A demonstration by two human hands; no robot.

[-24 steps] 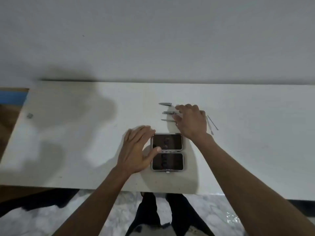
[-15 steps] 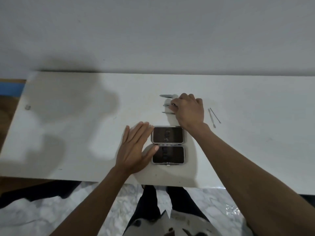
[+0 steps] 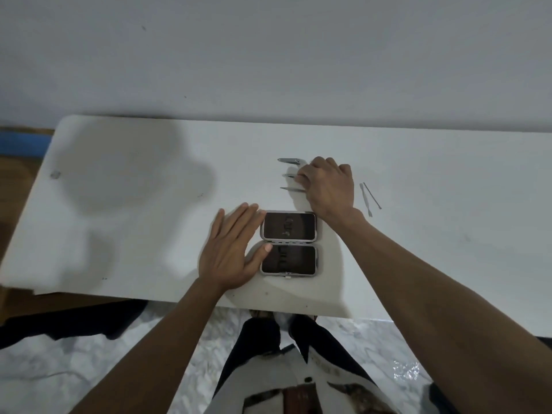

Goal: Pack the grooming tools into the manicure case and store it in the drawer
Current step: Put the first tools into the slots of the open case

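While the case [image 3: 288, 242] lies open and flat on the counter [image 3: 433, 234], its near half at 6 o'clock of its far half, the right hand [image 3: 328, 186] has closed its fingertips on the middle tool [image 3: 289, 175] at 12 o'clock of the case, where a moment ago it only reached. The clipper [image 3: 288, 160] and tweezers [image 3: 291, 189] flank it; two thin tools [image 3: 369, 196] lie at 2 o'clock. The left hand [image 3: 231, 252] stays spread, thumb touching the case. Packing looks barely begun.

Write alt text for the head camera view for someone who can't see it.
A person's right hand pinches the middle of three metal grooming tools on a white table, while the left hand rests flat beside an open manicure case. Two thin tools lie further right.
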